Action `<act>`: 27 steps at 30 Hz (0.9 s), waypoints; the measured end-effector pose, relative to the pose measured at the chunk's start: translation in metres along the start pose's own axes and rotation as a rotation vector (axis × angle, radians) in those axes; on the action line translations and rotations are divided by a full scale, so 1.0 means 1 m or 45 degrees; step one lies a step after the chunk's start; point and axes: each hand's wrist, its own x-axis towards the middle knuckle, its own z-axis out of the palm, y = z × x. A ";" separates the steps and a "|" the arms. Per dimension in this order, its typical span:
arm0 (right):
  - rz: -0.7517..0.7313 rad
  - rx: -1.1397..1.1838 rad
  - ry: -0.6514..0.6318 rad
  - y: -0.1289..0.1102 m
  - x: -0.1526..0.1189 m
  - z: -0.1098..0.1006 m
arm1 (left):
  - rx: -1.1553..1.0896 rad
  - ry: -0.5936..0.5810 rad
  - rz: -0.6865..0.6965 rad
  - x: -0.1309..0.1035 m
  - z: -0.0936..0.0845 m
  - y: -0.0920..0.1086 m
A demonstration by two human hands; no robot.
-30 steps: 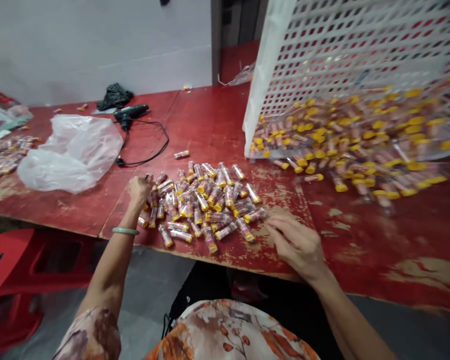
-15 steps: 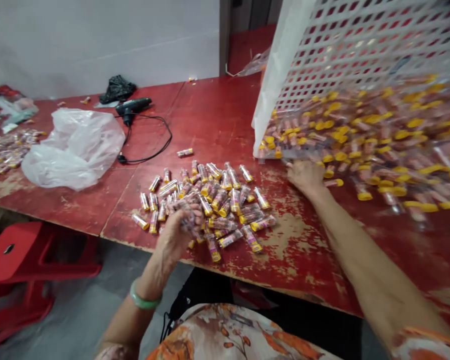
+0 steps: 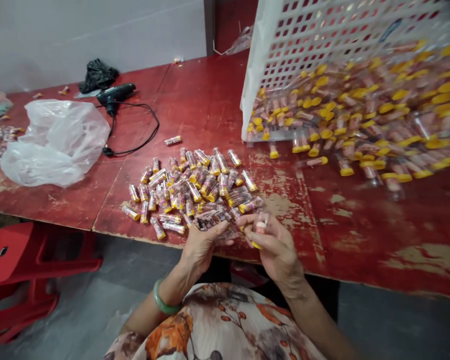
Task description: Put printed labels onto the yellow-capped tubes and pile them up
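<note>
Close to the table's front edge, my left hand is closed on a bunch of printed clear plastic sleeves. Just to its right, my right hand pinches a small clear tube with pink contents; its yellow cap points down toward the left hand. Both hands are apart, with the tube near the sleeves. Behind them spreads a pile of labelled tubes with yellow caps. Unlabelled yellow-capped tubes spill out of a tilted white plastic crate at the right.
On the red table lie a crumpled white plastic bag, a black heat gun with its cord, and a black plastic bag. More small packs lie far left. A red stool stands below.
My right hand has come from the crate's spilled tubes back toward my left hand, now with a tube in it. My left hand, with the sleeves, has moved right, toward the table edge.
</note>
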 end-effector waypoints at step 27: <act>-0.638 -0.977 0.100 -0.003 -0.047 -0.019 | -0.137 -0.001 -0.018 -0.011 0.000 -0.006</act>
